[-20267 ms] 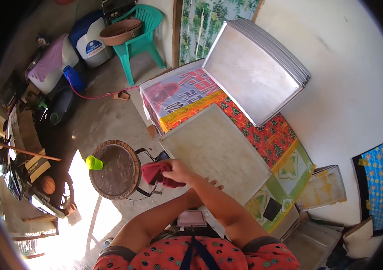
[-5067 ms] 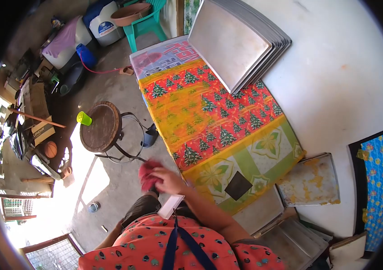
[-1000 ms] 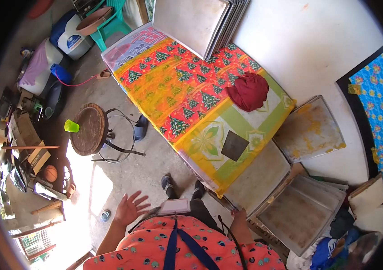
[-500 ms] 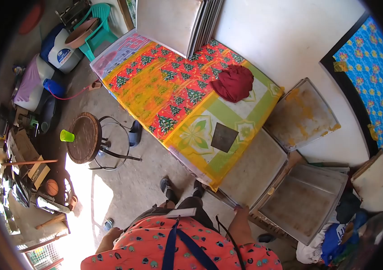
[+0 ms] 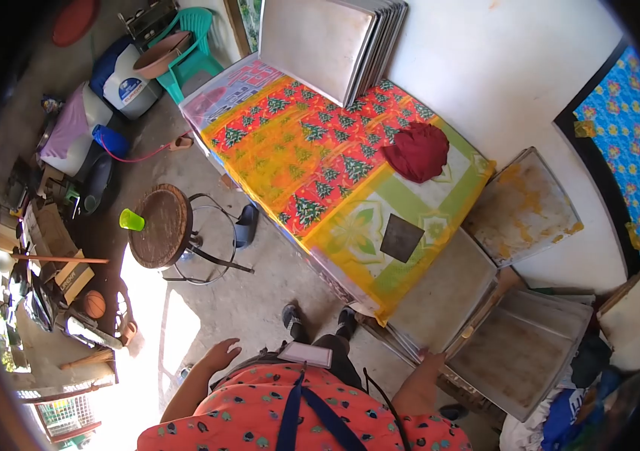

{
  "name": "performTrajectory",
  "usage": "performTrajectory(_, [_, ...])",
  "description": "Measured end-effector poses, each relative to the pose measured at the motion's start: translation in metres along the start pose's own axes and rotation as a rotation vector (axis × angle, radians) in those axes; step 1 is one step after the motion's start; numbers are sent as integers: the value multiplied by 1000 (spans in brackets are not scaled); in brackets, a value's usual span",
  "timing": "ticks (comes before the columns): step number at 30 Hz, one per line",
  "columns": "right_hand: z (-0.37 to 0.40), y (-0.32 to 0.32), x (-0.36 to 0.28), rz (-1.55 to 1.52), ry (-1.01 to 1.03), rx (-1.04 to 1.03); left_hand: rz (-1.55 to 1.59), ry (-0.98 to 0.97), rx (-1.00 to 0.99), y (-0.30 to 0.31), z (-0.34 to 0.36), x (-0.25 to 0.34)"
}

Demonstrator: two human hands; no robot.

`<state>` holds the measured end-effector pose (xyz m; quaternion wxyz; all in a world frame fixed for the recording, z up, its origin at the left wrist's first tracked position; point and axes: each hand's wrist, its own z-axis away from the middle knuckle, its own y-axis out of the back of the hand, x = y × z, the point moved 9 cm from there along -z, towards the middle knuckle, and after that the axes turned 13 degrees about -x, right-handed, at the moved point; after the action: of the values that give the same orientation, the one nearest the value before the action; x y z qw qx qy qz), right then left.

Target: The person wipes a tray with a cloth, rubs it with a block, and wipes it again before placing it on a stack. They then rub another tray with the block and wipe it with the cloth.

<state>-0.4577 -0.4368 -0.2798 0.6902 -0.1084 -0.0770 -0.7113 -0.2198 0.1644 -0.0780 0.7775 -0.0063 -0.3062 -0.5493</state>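
Note:
My left hand (image 5: 221, 354) is held out by my hip with its fingers apart and nothing in it. On the other side, my right hand (image 5: 430, 361) is closed at the near corner of a flat metal tray (image 5: 440, 293). That tray is low beside the table's near end, with more tray edges below it. Right of the hand, a second worn metal tray (image 5: 519, 346) rests at a tilt. Behind them, a stained tray (image 5: 526, 207) leans against the white wall.
A table (image 5: 275, 180) with patterned covers carries a stack of metal trays (image 5: 316, 45), a maroon cloth cap (image 5: 419, 152) and a dark square piece (image 5: 402, 237). Left stand a round stool (image 5: 161, 225) with a green cup (image 5: 131, 219), and a green chair (image 5: 188, 56). Clothes (image 5: 560, 413) lie at lower right.
My left hand has risen and moved outward from my side, its fingers now spread. My right hand stays at the tray corner. The whole view has shifted slightly.

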Motion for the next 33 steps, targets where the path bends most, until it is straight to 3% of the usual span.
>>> performTrajectory(1, [21,4,11,-221,-18,45,-8,22,3,-1,0,-11])
performTrajectory(5, [43,11,66,-620,-267,173,-84,118,46,-18,-4,-114])
performTrajectory(7, [30,5,79,-820,-384,259,-370,175,-27,-30,8,-142])
performTrajectory(9, [15,-9,75,-1039,-474,329,-733,151,-307,-59,21,-151])
performTrajectory(10, [7,-10,71,-961,-471,348,-918,140,-454,-68,31,-158])
performTrajectory(12, [1,-11,70,-808,-471,388,-805,143,-395,-66,39,-163])
performTrajectory(14, [-1,-14,72,-843,-472,444,-849,91,-402,-67,27,-154])
performTrajectory(17, [12,0,72,-862,-453,444,-570,64,-194,-51,-3,-127])
performTrajectory(18, [15,6,73,-864,-442,430,-342,125,-95,-42,-8,-119])
performTrajectory(19, [9,4,78,-988,-451,466,-113,184,6,-34,-12,-108])
performTrajectory(21, [-12,-1,84,-1237,-458,536,-54,122,56,-22,-16,-51])
performTrajectory(24, [63,-10,85,-1685,-870,568,-22,63,67,-20,-16,0])
performTrajectory(25, [64,-1,88,-1604,-798,563,-24,51,59,-20,-15,8])
performTrajectory(29, [15,-13,105,-1433,-583,487,-5,150,38,-36,-3,-14])
performTrajectory(32, [13,-24,110,-1585,-623,575,-31,278,-28,-58,9,-65])
performTrajectory(33, [14,-26,113,-1661,-659,642,-169,244,-98,-71,9,-83])
